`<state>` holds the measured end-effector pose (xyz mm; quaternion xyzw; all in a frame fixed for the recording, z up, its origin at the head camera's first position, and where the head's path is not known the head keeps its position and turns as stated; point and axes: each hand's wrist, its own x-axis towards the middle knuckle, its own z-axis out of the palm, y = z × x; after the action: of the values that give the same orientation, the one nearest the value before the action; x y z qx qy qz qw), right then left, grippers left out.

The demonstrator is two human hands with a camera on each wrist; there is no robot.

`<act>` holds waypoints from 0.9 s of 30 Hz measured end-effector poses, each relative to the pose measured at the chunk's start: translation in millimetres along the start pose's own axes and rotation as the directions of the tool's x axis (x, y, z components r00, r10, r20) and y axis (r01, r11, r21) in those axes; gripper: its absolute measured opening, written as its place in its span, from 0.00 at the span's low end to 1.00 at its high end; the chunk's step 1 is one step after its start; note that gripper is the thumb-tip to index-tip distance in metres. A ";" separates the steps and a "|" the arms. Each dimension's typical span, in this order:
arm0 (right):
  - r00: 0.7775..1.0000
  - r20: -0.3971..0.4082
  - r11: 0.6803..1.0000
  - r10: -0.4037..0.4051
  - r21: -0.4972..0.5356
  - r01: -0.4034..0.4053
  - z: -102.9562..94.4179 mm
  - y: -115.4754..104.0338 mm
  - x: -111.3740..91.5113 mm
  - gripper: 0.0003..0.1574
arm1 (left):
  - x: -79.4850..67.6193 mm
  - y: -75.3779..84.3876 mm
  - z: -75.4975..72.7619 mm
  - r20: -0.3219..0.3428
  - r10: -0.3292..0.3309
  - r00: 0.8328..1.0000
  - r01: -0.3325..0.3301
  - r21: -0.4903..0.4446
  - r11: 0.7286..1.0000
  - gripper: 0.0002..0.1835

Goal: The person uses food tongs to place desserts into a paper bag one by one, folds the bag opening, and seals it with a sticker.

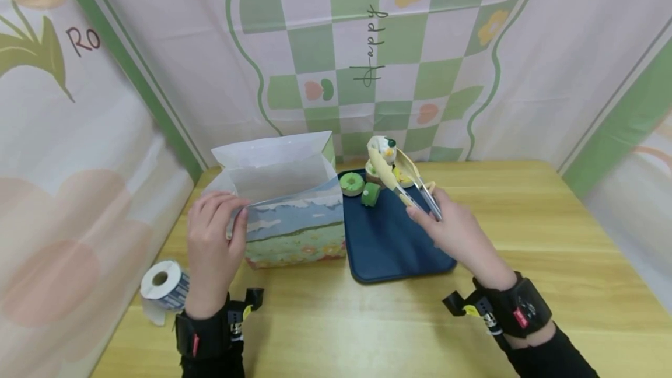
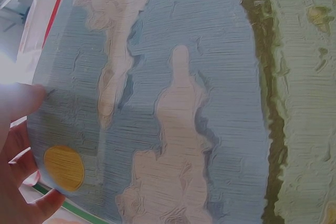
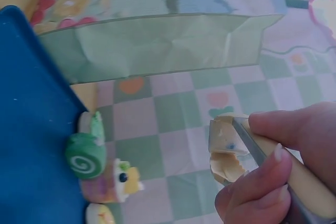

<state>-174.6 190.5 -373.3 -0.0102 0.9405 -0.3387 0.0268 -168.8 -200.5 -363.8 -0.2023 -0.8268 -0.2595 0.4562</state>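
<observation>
My left hand (image 1: 215, 232) pinches the front top edge of an open paper bag (image 1: 294, 226) printed with sky and meadow, thumb and fingers at its left corner. In my right hand (image 1: 457, 229) I grip tongs (image 1: 415, 188) with cream-coloured tips, held above the dark blue tray (image 1: 399, 244). The tong tips overlap a toy cupcake (image 1: 383, 147) with a white top in the head view. In the right wrist view the tips stand apart from the cupcake on the tray. Beside it are a green doughnut (image 1: 352, 184), a green swirl roll (image 3: 85, 156) and a yellow-and-white piece (image 1: 403, 177).
A roll of labels (image 1: 164, 284) stands at the left edge of the wooden table (image 1: 504, 331). Behind the table hangs a green-and-white checked cloth (image 1: 357, 45). The bag stands close against the tray's left side.
</observation>
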 end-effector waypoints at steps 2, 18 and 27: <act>1.000 -0.007 1.000 -0.011 -0.002 0.011 -3.5 -3.1 -0.3 0.47 | -0.3 -0.1 -0.1 0.000 -0.001 1.000 0.001 0.001 1.000 0.07; 0.997 -0.021 0.997 -0.076 -0.020 0.076 -27.5 -30.7 -9.8 0.42 | 0.2 0.1 -0.4 -0.005 0.006 1.000 -0.006 -0.002 1.000 0.07; 0.995 -0.010 0.995 -0.103 -0.019 0.103 -34.0 -54.4 -21.1 0.39 | 0.5 0.2 -0.3 -0.005 0.006 1.000 -0.006 -0.001 1.000 0.07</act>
<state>-155.4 171.1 -311.5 -0.0570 0.9420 -0.3307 0.0043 -168.7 -200.5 -363.2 -0.2042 -0.8249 -0.2590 0.4591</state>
